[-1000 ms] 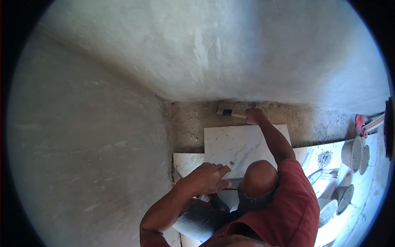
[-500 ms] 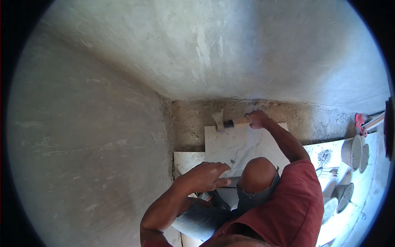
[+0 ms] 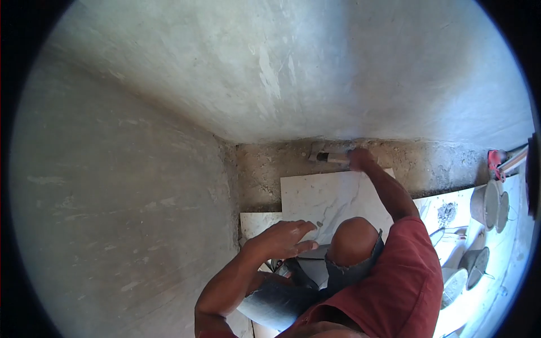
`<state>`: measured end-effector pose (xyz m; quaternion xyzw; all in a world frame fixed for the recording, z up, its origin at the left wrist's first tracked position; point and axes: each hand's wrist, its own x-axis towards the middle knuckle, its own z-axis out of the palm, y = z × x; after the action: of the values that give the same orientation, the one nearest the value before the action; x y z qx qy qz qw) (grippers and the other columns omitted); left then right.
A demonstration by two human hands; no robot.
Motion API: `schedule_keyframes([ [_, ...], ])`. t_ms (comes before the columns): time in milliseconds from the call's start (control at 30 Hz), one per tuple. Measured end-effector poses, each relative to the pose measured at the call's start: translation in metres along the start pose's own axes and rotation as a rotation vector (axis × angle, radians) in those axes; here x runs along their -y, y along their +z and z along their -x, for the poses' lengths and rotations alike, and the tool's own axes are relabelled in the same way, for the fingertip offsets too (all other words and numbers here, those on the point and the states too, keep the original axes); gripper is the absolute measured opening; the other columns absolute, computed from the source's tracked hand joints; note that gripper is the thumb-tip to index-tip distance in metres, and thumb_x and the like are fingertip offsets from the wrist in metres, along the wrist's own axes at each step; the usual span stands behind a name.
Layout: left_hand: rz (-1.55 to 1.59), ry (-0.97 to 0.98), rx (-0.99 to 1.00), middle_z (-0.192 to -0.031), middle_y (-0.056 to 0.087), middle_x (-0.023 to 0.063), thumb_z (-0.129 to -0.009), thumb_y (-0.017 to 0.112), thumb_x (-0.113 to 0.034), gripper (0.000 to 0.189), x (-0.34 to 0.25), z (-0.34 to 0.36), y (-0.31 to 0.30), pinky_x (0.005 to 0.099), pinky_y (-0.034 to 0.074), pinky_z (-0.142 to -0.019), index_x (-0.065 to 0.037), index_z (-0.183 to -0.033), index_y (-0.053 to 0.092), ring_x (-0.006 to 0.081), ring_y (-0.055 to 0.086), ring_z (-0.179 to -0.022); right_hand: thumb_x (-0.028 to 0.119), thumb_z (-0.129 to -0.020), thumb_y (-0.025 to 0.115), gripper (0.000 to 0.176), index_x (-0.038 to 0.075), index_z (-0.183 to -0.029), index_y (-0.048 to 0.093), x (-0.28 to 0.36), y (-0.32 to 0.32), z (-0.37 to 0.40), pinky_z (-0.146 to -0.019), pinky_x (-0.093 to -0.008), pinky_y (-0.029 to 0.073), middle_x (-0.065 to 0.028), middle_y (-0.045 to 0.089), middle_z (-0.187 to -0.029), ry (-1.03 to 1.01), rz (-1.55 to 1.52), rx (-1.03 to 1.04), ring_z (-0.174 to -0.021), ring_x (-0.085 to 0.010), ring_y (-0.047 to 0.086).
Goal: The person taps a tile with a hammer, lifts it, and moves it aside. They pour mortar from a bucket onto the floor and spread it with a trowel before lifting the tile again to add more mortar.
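My right hand [image 3: 360,159] is wrapped round the handle of a hammer [image 3: 333,158], slightly blurred. A dark band shows on the handle close to the hammer's head. The hammer is over the rough bare strip of floor, just beyond the far edge of a white marbled tile [image 3: 307,194]. My left hand [image 3: 286,239] hovers near my knees above the tile's near left part, holding nothing, with thumb and fingers apart. A second pale tile [image 3: 256,225] lies to the left, partly hidden by my left arm.
Grey plastered walls [image 3: 124,197] meet at a corner behind the strip of floor [image 3: 259,169]. On bright tiles to the right stand several buckets [image 3: 483,205]. A red object [image 3: 494,160] lies by the right wall, and a small heap of grey material [image 3: 446,213] sits on a tile.
My right hand and the hammer have moved up and slightly right, from over the tile's far edge to over the bare strip. My left hand stays almost where it was.
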<state>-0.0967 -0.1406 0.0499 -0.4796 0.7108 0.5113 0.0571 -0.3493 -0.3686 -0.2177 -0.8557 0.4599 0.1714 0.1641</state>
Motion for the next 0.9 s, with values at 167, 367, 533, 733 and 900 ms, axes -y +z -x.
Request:
schedule_keyframes([
  [167, 0.029, -0.027, 0.021, -0.119, 0.052, 0.0183, -0.087, 0.049, -0.048, 0.055, 0.002, -0.002, -0.002, 0.0410, 0.041, -0.091, -0.005, -0.122, 0.047, 0.0349, 0.051, -0.108, 0.020, -0.061, 0.062, 0.032, 0.008, -0.091, 0.058, 0.021, -0.013, 0.027, -0.073, -0.0446, 0.051, -0.0151, 0.063, -0.089, -0.268, 0.004, -0.027, -0.085, -0.0330, 0.062],
  [367, 0.011, -0.018, 0.018, -0.120, 0.052, 0.0189, -0.087, 0.051, -0.046, 0.055, -0.001, -0.003, -0.001, 0.0398, 0.041, -0.092, -0.004, -0.122, 0.047, 0.0344, 0.051, -0.109, 0.021, -0.062, 0.061, 0.035, 0.011, -0.095, 0.059, 0.023, -0.002, 0.006, -0.075, -0.0443, 0.051, -0.0158, 0.064, -0.090, 0.022, -0.036, -0.065, -0.087, -0.0328, 0.062],
  [533, 0.031, -0.010, 0.025, -0.120, 0.052, 0.0185, -0.088, 0.050, -0.045, 0.054, 0.006, -0.006, 0.001, 0.0394, 0.040, -0.093, -0.005, -0.124, 0.046, 0.0337, 0.051, -0.110, 0.021, -0.065, 0.060, 0.037, 0.008, -0.100, 0.059, 0.039, -0.008, 0.006, -0.076, -0.0436, 0.051, -0.0168, 0.064, -0.093, -0.260, -0.017, -0.035, -0.089, -0.0326, 0.062],
  [733, 0.069, -0.017, -0.007, -0.121, 0.052, 0.0189, -0.088, 0.050, -0.044, 0.055, 0.009, 0.003, -0.003, 0.0388, 0.040, -0.094, -0.003, -0.124, 0.045, 0.0327, 0.050, -0.112, 0.019, -0.065, 0.060, 0.039, 0.008, -0.102, 0.059, 0.048, -0.021, 0.003, -0.075, -0.0426, 0.051, -0.0174, 0.064, -0.092, -0.171, -0.049, -0.054, -0.089, -0.0323, 0.062],
  [900, 0.043, 0.001, -0.029, -0.122, 0.051, 0.0189, -0.088, 0.051, -0.044, 0.055, 0.012, 0.003, 0.000, 0.0386, 0.040, -0.094, -0.003, -0.124, 0.045, 0.0325, 0.050, -0.112, 0.018, -0.066, 0.060, 0.036, 0.007, -0.100, 0.060, -0.010, -0.026, 0.012, -0.076, -0.0443, 0.050, -0.0174, 0.064, -0.093, -0.139, -0.027, 0.056, -0.089, -0.0338, 0.062],
])
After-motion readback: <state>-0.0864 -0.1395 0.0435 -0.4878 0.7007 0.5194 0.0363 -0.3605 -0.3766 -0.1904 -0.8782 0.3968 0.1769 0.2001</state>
